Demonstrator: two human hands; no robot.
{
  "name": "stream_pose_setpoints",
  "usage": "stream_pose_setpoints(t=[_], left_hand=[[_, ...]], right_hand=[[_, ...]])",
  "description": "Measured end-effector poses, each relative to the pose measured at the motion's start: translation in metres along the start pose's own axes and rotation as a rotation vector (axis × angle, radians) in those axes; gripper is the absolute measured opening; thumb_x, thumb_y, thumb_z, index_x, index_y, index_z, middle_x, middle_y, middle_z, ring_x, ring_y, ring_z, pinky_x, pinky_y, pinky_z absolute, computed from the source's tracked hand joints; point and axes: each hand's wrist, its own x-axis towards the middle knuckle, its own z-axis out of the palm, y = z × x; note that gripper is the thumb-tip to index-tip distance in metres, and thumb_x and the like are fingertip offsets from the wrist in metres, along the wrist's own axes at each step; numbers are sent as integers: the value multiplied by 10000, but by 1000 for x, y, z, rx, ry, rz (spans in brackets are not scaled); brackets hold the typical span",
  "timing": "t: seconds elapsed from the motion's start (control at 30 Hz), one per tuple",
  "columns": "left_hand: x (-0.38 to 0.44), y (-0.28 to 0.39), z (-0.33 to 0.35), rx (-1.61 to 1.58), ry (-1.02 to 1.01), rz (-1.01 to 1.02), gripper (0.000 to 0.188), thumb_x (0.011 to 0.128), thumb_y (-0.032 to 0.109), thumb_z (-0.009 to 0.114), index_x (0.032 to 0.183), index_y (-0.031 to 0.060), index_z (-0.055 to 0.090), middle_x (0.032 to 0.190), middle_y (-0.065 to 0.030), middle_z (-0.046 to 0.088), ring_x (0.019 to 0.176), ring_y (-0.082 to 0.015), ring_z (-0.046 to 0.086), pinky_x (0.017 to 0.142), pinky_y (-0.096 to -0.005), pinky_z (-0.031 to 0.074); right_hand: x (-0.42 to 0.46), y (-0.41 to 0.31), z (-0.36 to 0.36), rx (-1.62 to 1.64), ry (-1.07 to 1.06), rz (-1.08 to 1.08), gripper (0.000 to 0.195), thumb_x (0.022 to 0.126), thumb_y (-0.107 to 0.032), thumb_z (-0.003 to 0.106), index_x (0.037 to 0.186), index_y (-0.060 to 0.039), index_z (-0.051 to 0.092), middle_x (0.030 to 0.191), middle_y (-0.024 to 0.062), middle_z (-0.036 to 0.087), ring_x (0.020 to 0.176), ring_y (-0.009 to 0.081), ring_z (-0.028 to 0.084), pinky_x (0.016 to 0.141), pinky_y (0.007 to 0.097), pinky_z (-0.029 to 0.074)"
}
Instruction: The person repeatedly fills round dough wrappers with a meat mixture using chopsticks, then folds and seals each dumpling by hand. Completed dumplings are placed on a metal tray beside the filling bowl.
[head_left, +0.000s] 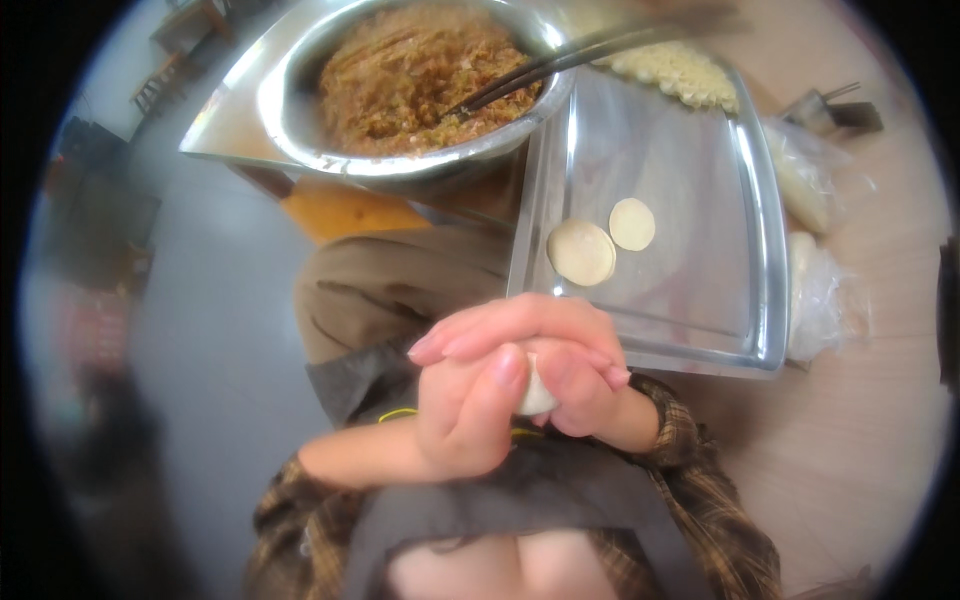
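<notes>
A pale dumpling (538, 391) is pressed between my left hand (469, 405) and my right hand (585, 375), with both thumbs against its near side and the fingers overlapping above it. Most of the dumpling is hidden by the hands. Just beyond them, round dough wrappers (582, 252) lie stacked on a metal tray (675, 300), beside a smaller round wrapper (632, 224). A metal bowl (281, 112) at the upper left holds minced filling (405, 82). Dark chopsticks (517, 76) stand in the filling, leaning over the bowl's right rim.
Rows of pleated dumplings (675, 71) lie at the tray's far end. Right of the tray are clear plastic bags (821, 304) with pale contents and a small metal container (811, 111). The bowl rests on a metal surface (225, 124).
</notes>
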Motion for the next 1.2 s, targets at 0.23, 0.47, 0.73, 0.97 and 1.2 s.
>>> stream_pose_setpoints(t=[0.23, 0.47, 0.73, 0.97, 1.2], left_hand=[[-4, -8, 18, 201, 194, 55, 399, 1014, 251, 375, 978, -6, 679, 969, -129, 701, 855, -250, 654, 789, -352, 517], [2, -12, 25, 170, 209, 414, 264, 952, 120, 414, 1123, 15, 586, 993, -137, 620, 957, -221, 584, 884, -378, 461], [-4, -11, 31, -60, 106, 170, 273, 958, 105, 385, 1072, -10, 606, 992, -122, 629, 921, -211, 608, 850, -327, 480], [-3, -13, 36, -135, 77, 178, 298, 963, 92, 359, 1027, -31, 623, 992, -109, 636, 890, -203, 629, 820, -283, 496], [-5, -2, 35, -119, 38, 67, 389, 1006, 129, 324, 1066, -37, 670, 1060, -102, 690, 939, -189, 660, 843, -267, 508]], right_hand=[[45, 68, 67, -556, 950, -915, 249, 897, -46, 431, 1146, -42, 412, 731, 192, 578, 487, 186, 514, 572, 272, 529], [47, 51, 68, -563, 1035, -1097, 179, 835, 19, 460, 996, -55, 477, 595, 153, 548, 414, 184, 492, 421, 300, 507], [37, 31, 56, -300, 722, -1016, 73, 821, 25, 468, 828, -35, 509, 619, 172, 594, 426, 216, 559, 386, 328, 525], [27, 27, 48, -394, 686, -931, 74, 857, -14, 454, 891, -55, 506, 618, 166, 611, 423, 194, 552, 409, 286, 503], [29, 38, 58, -667, 966, -986, 90, 894, -53, 440, 954, -75, 503, 618, 159, 628, 420, 171, 545, 433, 244, 480]])
